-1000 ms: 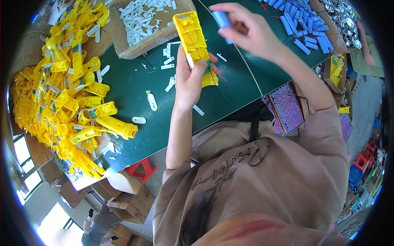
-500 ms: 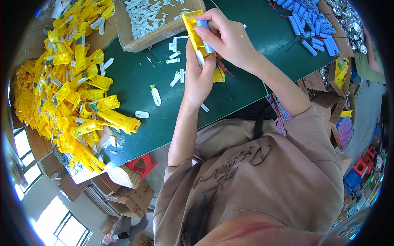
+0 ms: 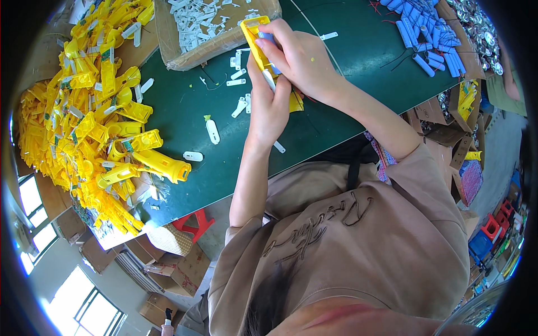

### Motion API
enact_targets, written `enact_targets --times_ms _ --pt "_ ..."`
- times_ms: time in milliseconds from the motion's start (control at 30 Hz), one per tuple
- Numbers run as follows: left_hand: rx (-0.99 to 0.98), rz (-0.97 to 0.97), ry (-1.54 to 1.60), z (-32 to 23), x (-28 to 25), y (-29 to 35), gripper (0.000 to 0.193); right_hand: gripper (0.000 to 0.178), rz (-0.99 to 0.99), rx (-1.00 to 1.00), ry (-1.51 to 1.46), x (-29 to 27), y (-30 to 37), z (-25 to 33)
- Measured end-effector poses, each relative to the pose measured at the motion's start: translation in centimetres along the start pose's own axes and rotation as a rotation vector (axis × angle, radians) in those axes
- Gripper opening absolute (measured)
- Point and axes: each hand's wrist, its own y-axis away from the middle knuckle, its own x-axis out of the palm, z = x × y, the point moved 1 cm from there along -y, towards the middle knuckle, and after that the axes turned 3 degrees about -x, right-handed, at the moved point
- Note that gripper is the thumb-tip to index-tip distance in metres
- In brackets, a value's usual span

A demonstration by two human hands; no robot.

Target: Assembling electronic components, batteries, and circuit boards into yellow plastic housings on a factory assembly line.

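Note:
My left hand point(image 3: 269, 112) is closed around the lower end of a yellow plastic housing point(image 3: 254, 45), held tilted above the green table point(image 3: 185, 106). A blue cylindrical battery point(image 3: 267, 37) lies lengthwise inside the housing. My right hand point(image 3: 307, 60) grips it there, fingertips on its upper part, and hides much of it. Next to my left thumb a white piece point(image 3: 269, 79) shows at the housing's lower end. Another bit of yellow plastic point(image 3: 295, 102) appears below my hands; whether it belongs to the same housing, I cannot tell.
At left is a big heap of yellow housings point(image 3: 84, 129). A cardboard box point(image 3: 218, 55) of small white parts stands at the far side. Blue batteries point(image 3: 417, 36) with wires are piled at far right, beside silver round parts point(image 3: 476, 33). Loose white pieces point(image 3: 212, 130) dot the table.
Both hands and the housing have shifted slightly left. My right hand now covers more of the battery. A white strip on the table, mostly hidden before, shows right of my hand.

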Motion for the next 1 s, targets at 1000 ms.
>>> enact_targets --times_ms 1000 --pt "0.03 -0.497 0.546 -1.4 -9.6 2.6 0.034 0.019 0.666 -0.172 0.09 10.5 -14.3 -7.0"
